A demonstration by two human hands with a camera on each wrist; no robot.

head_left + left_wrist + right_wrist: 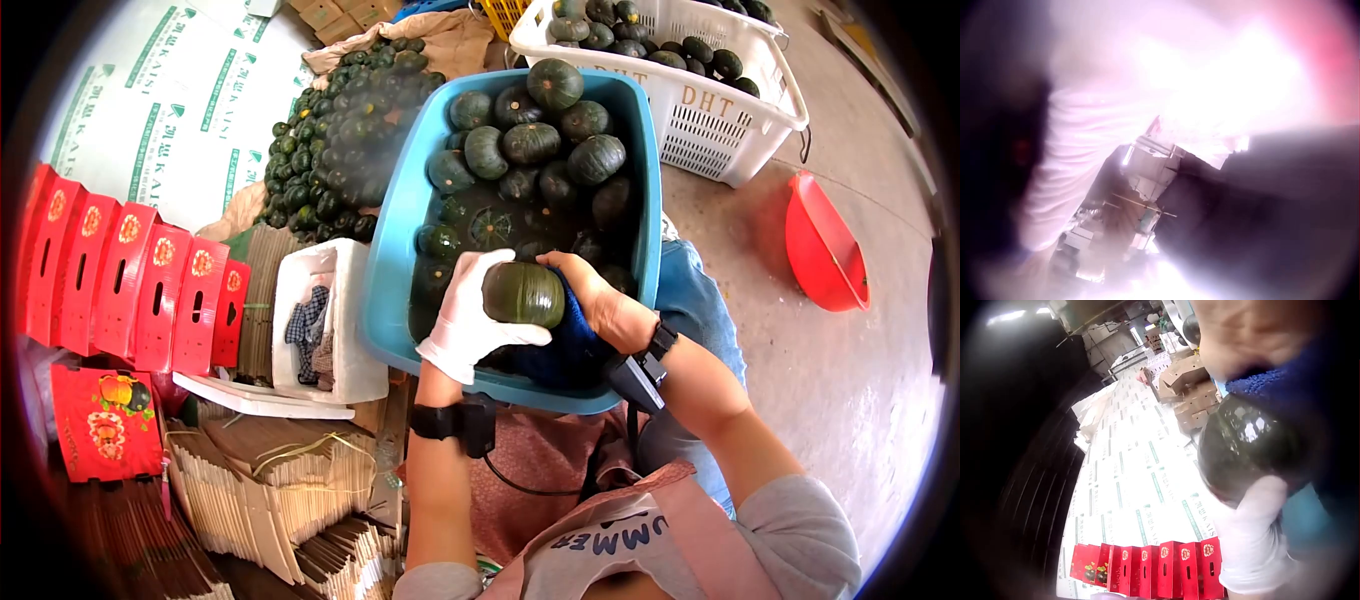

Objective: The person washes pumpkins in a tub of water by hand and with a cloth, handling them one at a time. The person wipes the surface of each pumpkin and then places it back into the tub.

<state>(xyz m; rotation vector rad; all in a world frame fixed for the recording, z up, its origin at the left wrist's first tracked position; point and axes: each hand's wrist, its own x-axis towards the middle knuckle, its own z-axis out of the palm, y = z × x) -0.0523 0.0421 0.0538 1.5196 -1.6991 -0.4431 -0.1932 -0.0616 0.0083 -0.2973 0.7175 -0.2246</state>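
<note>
A dark green pumpkin [525,294], wet and glossy, is held over the near end of a blue tub [384,275]. My left hand [468,318], in a white glove, grips it from the left, thumb along its near side. My bare right hand [610,305] holds a blue cloth [572,350] against the pumpkin's right side. In the right wrist view the cloth [1263,383] lies on the pumpkin [1241,447] opposite the gloved thumb. Several more pumpkins [532,143] are piled in the tub, some in dark water. Glare washes out most of the left wrist view, where the glove [1079,162] shows.
A white crate [720,130] of pumpkins stands behind the tub. More small pumpkins [340,140] lie heaped on a tan cloth at back left. Left of the tub are a foam box [365,370], red cartons [125,280] and folded cardboard [300,480]. A red basin [825,250] sits at right.
</note>
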